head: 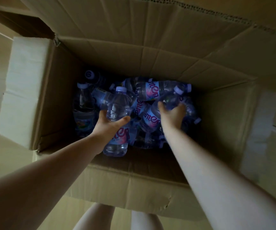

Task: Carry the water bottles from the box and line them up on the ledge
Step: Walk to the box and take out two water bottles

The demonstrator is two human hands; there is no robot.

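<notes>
I look straight down into a large open cardboard box (55, 90) holding several clear water bottles with pale caps and pink-and-blue labels, piled loosely. My left hand (108, 126) grips one water bottle (118, 112) around its middle, cap pointing away from me, lifted a little above the pile. My right hand (173, 116) reaches into the pile and curls around a second bottle (170, 99) near its shoulder; that bottle lies tilted with its cap (178, 89) up and to the right. The ledge is not in view.
The box flaps stand open: a pale one on the left (27, 90), a wide one at the far side (150, 27), one on the right (263, 130). My legs (117, 218) show below the near wall. A pale floor surrounds the box.
</notes>
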